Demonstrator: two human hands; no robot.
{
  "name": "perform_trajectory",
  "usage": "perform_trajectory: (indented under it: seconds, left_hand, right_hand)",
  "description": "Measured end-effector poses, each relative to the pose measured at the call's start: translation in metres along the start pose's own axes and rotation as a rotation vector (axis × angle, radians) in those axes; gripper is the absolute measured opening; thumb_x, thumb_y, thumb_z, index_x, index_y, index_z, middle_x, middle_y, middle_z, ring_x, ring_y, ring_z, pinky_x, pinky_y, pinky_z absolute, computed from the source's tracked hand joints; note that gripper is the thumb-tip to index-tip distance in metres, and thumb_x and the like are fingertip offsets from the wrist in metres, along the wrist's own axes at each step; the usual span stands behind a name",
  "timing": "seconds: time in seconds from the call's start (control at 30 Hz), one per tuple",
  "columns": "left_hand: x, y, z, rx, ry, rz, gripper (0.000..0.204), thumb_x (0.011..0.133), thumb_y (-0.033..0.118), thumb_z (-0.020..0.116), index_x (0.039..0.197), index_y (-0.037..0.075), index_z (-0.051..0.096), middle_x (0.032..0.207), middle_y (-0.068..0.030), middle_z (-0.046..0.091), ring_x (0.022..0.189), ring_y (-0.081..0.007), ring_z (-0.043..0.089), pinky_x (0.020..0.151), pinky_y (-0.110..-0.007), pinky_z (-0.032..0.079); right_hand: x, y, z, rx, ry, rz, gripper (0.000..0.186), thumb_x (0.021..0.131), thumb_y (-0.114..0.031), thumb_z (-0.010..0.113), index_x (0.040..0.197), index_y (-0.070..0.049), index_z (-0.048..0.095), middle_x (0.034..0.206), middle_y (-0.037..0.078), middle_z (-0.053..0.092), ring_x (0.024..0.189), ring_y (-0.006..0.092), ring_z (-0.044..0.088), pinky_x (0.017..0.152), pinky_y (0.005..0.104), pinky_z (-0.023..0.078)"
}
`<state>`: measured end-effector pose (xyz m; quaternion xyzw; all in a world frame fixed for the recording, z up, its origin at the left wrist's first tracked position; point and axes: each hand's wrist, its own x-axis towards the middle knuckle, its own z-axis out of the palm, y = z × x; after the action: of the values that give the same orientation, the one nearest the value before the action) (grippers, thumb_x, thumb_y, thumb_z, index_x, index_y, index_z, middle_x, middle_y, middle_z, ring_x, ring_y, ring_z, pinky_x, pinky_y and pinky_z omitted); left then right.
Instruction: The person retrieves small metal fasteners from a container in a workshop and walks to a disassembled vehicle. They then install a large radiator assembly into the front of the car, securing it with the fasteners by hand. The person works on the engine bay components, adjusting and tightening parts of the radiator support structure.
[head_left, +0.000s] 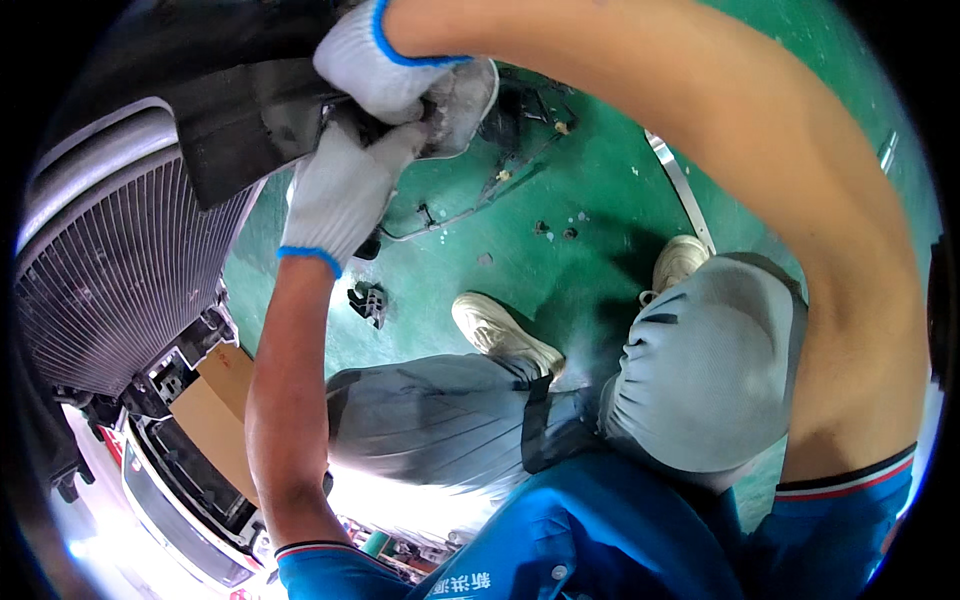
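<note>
At the upper middle, my left hand [345, 190] and my right hand [375, 70] meet, both in white knit gloves with blue cuffs. Their fingers are curled together at the right end of a black plastic panel [240, 120]. A rounded grey part with a pale rim [465, 110] shows just right of the fingers. My left thumb reaches toward it, and my right hand bends over from above. What lies between the fingers is hidden by the gloves.
A finned radiator [110, 270] stands at the left, with brown cardboard [225, 400] below it. On the green floor lie a wiring harness [470, 210], a black clip-like part [370, 303] and a curved metal strip [680, 185]. My shoes [505, 335] are close by.
</note>
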<state>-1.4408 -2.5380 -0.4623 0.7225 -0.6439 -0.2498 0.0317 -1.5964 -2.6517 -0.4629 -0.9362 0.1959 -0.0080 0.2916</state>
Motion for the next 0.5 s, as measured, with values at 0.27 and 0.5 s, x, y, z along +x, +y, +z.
perform_trajectory:
  seconds: [0.27, 0.5]
  left_hand:
    - [-0.037, -0.016, 0.003, -0.876, -0.655, -0.378, 0.040, 0.088, 0.031, 0.073, 0.108, -0.003, 0.066, 0.110, -0.0198, 0.070, 0.103, -0.0239, 0.068, 0.087, -0.039, 0.057]
    - [-0.020, -0.006, 0.109, -2.268, -0.093, 0.103, 0.043, 0.086, 0.017, 0.071, 0.124, -0.001, 0.060, 0.134, -0.0200, 0.060, 0.128, -0.0363, 0.057, 0.113, -0.052, 0.043]
  right_hand:
    - [0.006, 0.005, 0.020, -0.104, 0.146, 0.025, 0.025, 0.070, -0.017, 0.064, 0.077, 0.005, 0.074, 0.080, 0.030, 0.068, 0.083, 0.0420, 0.071, 0.076, 0.0468, 0.056]
    - [0.014, 0.002, 0.022, -0.123, 0.106, 0.001, 0.024, 0.064, -0.019, 0.063, 0.071, 0.003, 0.067, 0.074, 0.028, 0.062, 0.075, 0.0460, 0.063, 0.071, 0.0523, 0.051]
